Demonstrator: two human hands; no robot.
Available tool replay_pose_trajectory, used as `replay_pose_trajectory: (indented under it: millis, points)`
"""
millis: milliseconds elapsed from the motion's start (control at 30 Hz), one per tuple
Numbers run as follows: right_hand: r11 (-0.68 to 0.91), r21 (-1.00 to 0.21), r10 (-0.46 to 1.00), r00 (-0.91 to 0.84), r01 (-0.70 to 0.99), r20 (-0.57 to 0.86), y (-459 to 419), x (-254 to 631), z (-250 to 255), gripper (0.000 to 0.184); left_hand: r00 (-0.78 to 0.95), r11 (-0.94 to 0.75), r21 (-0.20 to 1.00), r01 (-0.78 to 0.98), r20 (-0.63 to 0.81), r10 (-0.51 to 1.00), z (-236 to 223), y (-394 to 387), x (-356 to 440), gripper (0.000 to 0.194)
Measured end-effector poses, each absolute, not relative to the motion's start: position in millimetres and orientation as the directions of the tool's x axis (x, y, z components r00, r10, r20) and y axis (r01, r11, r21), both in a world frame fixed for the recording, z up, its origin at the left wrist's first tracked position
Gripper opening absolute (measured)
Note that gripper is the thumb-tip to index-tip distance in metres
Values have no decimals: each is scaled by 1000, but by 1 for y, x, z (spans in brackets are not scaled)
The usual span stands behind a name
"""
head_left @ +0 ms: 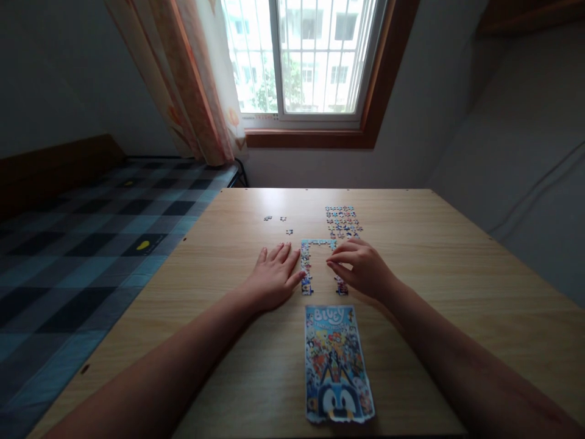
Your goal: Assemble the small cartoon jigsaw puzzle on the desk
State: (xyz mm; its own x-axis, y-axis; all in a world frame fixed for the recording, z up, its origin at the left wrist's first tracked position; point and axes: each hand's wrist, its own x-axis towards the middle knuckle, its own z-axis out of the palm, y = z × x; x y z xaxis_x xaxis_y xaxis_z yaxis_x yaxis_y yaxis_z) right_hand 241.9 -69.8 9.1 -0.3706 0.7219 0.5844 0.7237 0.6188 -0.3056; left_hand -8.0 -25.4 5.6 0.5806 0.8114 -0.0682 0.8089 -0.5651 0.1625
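Observation:
A partly joined puzzle frame (307, 262) lies on the wooden table (434, 256), with its top edge and two side strips in place. My left hand (273, 277) rests flat on the table, fingers stretched out, fingertips touching the frame's left strip. My right hand (361, 267) is over the right strip with its fingers curled and pinched together; what they hold is too small to make out. Loose puzzle pieces (342, 221) lie in a patch just beyond the frame. A colourful cartoon picture sheet (336, 364) lies between my forearms.
Three stray pieces (276, 222) lie at the left of the patch. A bed with a checked blue cover (91, 244) runs along the table's left side. A window (311, 58) and a curtain (192, 85) are behind the table's far edge.

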Motion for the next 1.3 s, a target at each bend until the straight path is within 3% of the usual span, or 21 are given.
replay_pose_trajectory:
  millis: [200,467,933,1100,1200,1300]
  points:
    - [539,-368,714,-180,758,676,-65,255,6,17,567,-555,149,819,-53,822,2,-18,-13,67]
    - [363,-580,712,185,729,678,-54,266,-6,20,573,-560,138,817,-77,816,6,-20,-11,69]
    - [288,-708,748,311,644,587,-49,271,-11,25,547,-533,151,833,-75,834,7,-16,-5,68]
    - [228,-789,737,429,570,523,-45,277,-13,27,537,-526,137,840,-68,841,5,-9,-9,70]
    - [214,-838,715,504,502,485,-41,283,-18,31,465,-457,132,880,-37,885,5,-4,-12,72]
    - [216,-889,713,557,404,426,-37,288,-24,32,283,-285,106,953,37,959,7,5,-20,74]
